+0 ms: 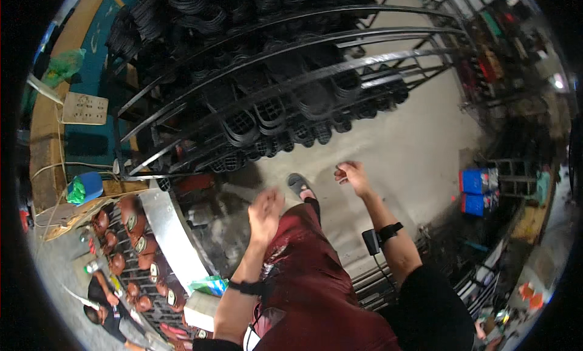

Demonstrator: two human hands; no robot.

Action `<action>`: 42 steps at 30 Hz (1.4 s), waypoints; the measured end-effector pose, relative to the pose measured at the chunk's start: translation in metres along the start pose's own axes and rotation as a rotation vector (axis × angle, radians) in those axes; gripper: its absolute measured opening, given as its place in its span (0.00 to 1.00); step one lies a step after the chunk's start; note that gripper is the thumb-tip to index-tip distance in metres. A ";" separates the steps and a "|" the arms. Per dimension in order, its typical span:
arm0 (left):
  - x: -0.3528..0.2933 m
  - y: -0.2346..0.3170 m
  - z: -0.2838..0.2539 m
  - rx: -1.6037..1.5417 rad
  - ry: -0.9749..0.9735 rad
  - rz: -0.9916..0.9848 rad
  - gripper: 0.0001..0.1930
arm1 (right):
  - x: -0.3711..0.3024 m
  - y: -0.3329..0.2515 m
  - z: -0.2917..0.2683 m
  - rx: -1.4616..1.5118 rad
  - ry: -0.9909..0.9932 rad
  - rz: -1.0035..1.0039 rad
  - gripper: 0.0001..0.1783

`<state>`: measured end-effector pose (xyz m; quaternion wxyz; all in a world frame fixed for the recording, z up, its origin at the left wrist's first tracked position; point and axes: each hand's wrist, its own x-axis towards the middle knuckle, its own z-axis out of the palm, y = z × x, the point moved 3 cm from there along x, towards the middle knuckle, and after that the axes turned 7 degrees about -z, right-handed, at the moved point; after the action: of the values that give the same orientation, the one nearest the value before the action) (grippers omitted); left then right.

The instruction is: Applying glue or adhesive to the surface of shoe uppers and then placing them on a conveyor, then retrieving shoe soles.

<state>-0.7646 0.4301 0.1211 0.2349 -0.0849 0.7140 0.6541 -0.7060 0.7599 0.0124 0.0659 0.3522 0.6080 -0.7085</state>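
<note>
My left hand [266, 216] is held above my dark red apron, a little blurred, its fingers stretched out and nothing visible in it. Out over the pale floor, my right hand [353, 176] hangs with loosely bent fingers, gaps between them and nothing held. Neither hand touches anything that I can see. Ahead of both stands a black metal rack [340, 68], its bars running across the view. Dark shoe soles [270, 115], or pieces shaped like them, fill its tiers in rows. My foot in a grey shoe [297, 182] shows between the hands.
At left, brown rounded pieces [146, 245] lie on a slatted rack beside a light metal panel [173, 226]. A person [109, 305] is at lower left. Blue-and-red boxes [480, 193] stand at right. A socket strip [85, 109] with a cable is at upper left.
</note>
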 end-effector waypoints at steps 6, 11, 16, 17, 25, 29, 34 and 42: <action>0.188 0.075 -0.027 -0.148 0.733 -0.209 0.29 | 0.079 -0.111 0.160 0.278 -0.108 -0.018 0.54; 0.256 0.024 -0.066 -0.594 0.175 -0.297 0.20 | 0.115 -0.146 0.230 0.451 -0.105 -0.058 0.34; 0.132 0.052 -0.071 -0.344 0.270 -0.194 0.24 | 0.003 -0.135 0.219 0.376 -0.185 -0.006 0.51; 0.093 0.049 -0.080 -0.395 0.288 -0.233 0.28 | -0.011 -0.100 0.195 0.310 -0.172 -0.036 0.50; -0.210 -0.077 -0.259 -0.875 0.714 -0.486 0.45 | -0.086 -0.016 0.299 0.112 -0.733 0.556 0.40; -0.240 -0.192 -0.357 -0.856 0.986 -0.411 0.52 | -0.084 0.098 0.497 0.331 -0.760 0.612 0.28; -0.229 -0.301 -0.410 0.193 1.234 -0.755 0.45 | -0.164 0.170 0.670 -0.596 -0.509 0.396 0.36; -0.194 -0.228 -0.449 0.266 1.568 -0.634 0.14 | -0.111 0.138 0.769 -1.308 -0.342 -0.272 0.64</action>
<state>-0.5976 -0.0732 0.0194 -0.1472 -0.6801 0.6835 0.2205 -0.8739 -0.0097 -0.0258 0.2702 0.0441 0.9304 -0.2438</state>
